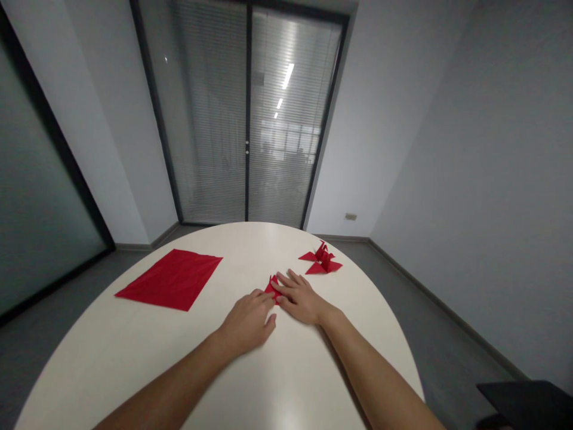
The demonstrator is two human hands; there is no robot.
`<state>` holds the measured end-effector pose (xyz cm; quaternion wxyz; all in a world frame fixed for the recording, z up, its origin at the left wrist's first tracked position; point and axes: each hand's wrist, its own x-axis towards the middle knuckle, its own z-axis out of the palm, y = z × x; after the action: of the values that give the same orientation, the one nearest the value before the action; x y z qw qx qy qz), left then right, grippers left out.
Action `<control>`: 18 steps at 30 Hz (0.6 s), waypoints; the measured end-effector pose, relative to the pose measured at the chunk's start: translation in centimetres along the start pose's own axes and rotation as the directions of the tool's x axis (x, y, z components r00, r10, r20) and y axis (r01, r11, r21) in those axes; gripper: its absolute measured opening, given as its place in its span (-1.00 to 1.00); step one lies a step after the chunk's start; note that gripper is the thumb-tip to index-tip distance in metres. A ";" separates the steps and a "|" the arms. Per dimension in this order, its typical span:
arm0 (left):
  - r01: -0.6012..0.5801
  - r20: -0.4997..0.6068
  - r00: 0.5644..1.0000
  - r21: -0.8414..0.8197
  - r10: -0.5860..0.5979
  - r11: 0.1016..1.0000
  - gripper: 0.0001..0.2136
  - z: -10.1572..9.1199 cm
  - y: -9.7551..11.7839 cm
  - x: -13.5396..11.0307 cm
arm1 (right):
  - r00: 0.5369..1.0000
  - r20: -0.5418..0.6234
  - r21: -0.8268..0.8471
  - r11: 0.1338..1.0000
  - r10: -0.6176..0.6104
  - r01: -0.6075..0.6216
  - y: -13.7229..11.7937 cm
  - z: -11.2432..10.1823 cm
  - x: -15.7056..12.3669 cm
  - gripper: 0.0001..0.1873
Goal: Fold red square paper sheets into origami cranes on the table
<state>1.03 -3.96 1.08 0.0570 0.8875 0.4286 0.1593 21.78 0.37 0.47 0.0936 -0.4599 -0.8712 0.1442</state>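
Observation:
A small folded piece of red paper (274, 288) lies on the white round table, partly hidden under my fingers. My left hand (249, 323) rests at its left side, fingertips pressing its near edge and thumb held apart. From the right, my right hand (303, 300) lies over the paper with fingers spread, its fingertips on the fold. Pointed paper tips stick up at the far side of the folded piece. To the left, a large flat sheet of red paper (172, 280) lies with faint creases. Beyond my right hand sit finished-looking red origami cranes (323, 261), close together.
The round white table (264, 239) has its curved edge on both sides. Past it are a glass door with blinds (286, 179), grey walls and a grey floor. A dark object, perhaps a chair (532, 403), stands at the lower right.

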 end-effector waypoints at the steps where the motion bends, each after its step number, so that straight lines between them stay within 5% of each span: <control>1: -0.004 0.002 1.000 -0.005 0.004 1.000 -0.71 0.1 -0.2 0.0 | 1.000 -0.007 0.003 1.000 0.007 -0.007 0.0 0.0 0.0 -0.44; 8: -0.037 -0.010 0.999 -0.025 0.037 0.999 -0.70 0.1 -0.8 -0.2 | 0.978 -0.178 0.023 0.994 0.113 -0.110 0.1 1.3 0.3 -0.42; 18: -0.095 -0.025 0.995 -0.051 0.094 0.994 -0.71 -0.3 -1.1 -0.4 | 0.905 -0.416 0.264 0.964 0.089 0.026 -0.3 0.8 1.0 -0.75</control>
<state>-0.09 -3.56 0.97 0.0676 0.9032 0.3825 0.1828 20.79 0.91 -0.21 0.3387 -0.4778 -0.7953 0.1565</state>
